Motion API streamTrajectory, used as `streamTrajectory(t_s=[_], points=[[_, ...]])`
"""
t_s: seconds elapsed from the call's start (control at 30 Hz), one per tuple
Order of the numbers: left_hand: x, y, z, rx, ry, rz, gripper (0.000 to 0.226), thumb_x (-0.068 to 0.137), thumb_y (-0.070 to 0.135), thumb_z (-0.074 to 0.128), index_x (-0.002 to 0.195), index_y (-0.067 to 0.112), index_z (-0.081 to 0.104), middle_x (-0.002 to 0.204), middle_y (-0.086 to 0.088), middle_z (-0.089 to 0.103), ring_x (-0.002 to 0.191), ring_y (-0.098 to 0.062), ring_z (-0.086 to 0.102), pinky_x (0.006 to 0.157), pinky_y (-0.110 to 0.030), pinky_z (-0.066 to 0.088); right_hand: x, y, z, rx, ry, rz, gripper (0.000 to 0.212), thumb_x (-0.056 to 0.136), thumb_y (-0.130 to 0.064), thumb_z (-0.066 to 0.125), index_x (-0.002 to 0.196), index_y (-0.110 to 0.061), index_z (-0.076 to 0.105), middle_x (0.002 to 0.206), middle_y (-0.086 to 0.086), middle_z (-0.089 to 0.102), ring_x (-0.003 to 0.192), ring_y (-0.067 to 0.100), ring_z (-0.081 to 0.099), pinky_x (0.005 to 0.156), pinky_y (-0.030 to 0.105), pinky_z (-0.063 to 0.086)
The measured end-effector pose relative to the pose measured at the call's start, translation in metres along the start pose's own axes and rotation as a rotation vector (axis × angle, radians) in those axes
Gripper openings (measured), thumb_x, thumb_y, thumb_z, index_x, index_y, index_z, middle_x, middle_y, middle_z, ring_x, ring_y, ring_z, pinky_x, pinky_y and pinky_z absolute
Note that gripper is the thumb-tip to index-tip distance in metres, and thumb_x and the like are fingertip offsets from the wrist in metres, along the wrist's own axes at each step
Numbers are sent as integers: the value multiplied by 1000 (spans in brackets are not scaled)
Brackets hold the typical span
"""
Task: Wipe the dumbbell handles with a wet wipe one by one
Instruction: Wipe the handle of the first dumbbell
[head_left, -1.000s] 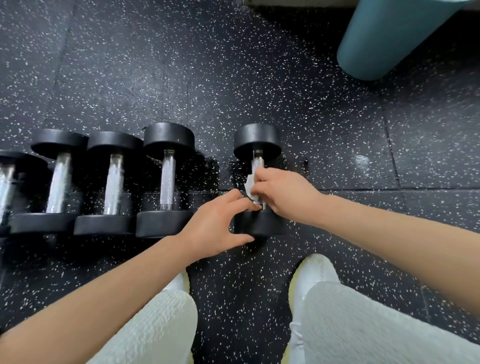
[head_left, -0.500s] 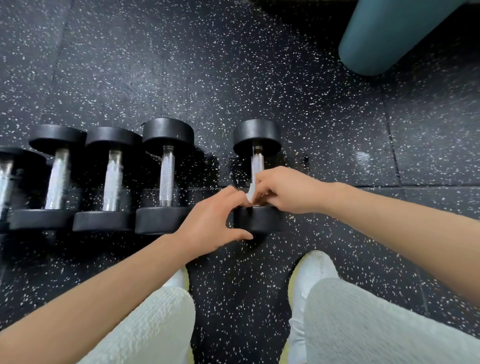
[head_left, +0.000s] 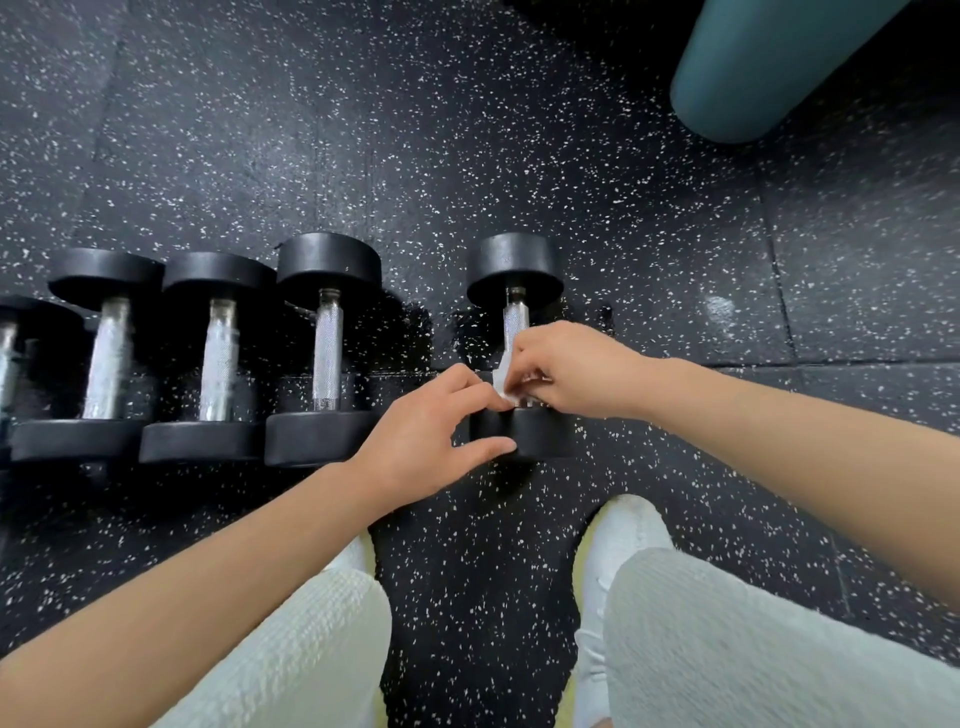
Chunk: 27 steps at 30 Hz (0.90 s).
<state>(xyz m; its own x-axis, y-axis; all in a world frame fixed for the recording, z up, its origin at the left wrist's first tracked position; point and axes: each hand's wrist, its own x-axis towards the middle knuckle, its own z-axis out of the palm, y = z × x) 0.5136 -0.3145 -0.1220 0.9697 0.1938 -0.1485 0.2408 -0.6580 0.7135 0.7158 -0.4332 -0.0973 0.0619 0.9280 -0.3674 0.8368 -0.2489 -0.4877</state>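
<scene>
Right now your right hand (head_left: 566, 371) pinches the wet wipe (head_left: 503, 383) around the lower end of the handle (head_left: 516, 318) of the dumbbell (head_left: 514, 267) lying apart from the row, so the wipe wraps the metal rather than skimming it. Your left hand (head_left: 431, 426) clasps its near weight head between thumb and curled fingers, probably to stop it rolling on the floor (head_left: 467, 156). The other dumbbells (head_left: 327, 353) lie side by side to the left.
</scene>
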Motion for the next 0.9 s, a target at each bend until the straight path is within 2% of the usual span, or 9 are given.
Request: streamTrajectory(t_s=[0.17,0.23,0.3,0.4,0.5,0.63,0.7,0.8,0.9], points=[[4,1,2,0,-22,-20,36,88,56,73,116,35,63,111,18,51,95,-12,61,85,-41,53,11,1,-1,-82,243,103,14,92,-24,64,94,-28,77,95,-7,57,90,21,60,74,40,51],[7,-1,2,-31,-25,-46,37,84,56,77,110,36,61,108,16,54,97,-10,61,87,-42,54,8,-3,4,-86,208,88,15,90,-20,64,90,-28,76,95,-6,59,88,22,61,72,39,51],[10,-3,2,-50,-25,-78,41,80,58,81,106,34,60,105,15,57,97,-8,61,87,-41,54,1,-7,5,-44,59,44,20,88,-17,64,91,-31,78,91,-12,61,85,18,61,71,34,49],[13,-6,3,-71,-23,-107,44,76,58,84,102,33,59,102,14,60,97,-9,62,85,-41,55,-1,-7,-3,-12,-77,-1,23,89,-15,64,98,-31,79,84,-17,55,81,10,56,69,26,39],[13,-3,3,-70,-21,-112,46,74,60,84,102,32,60,103,15,61,97,-9,63,86,-41,55,7,-2,-7,-74,45,-7,15,87,-19,68,91,-30,78,89,-11,60,84,18,61,68,32,45],[14,0,2,-70,-17,-123,48,73,62,83,103,31,62,103,15,62,97,-8,63,86,-40,54,11,2,-1,-96,218,113,15,90,-23,67,101,-27,77,100,-1,64,93,26,63,75,41,52],[14,0,2,-92,-21,-123,49,72,66,81,102,33,61,102,15,61,96,-9,63,86,-40,55,4,1,3,-47,185,115,16,89,-22,67,99,-29,77,96,-6,64,91,23,64,75,39,52],[14,-1,3,-104,-13,-126,47,70,65,82,98,35,61,99,13,60,94,-12,63,85,-42,55,-8,-4,3,25,1,62,19,90,-19,67,96,-32,78,90,-15,62,87,12,62,75,30,50],[16,-1,4,-114,2,-132,45,68,62,85,94,34,61,96,12,59,92,-14,62,85,-44,54,-4,-1,3,-42,-8,4,18,88,-19,66,91,-32,77,91,-10,64,83,17,62,70,35,51]])
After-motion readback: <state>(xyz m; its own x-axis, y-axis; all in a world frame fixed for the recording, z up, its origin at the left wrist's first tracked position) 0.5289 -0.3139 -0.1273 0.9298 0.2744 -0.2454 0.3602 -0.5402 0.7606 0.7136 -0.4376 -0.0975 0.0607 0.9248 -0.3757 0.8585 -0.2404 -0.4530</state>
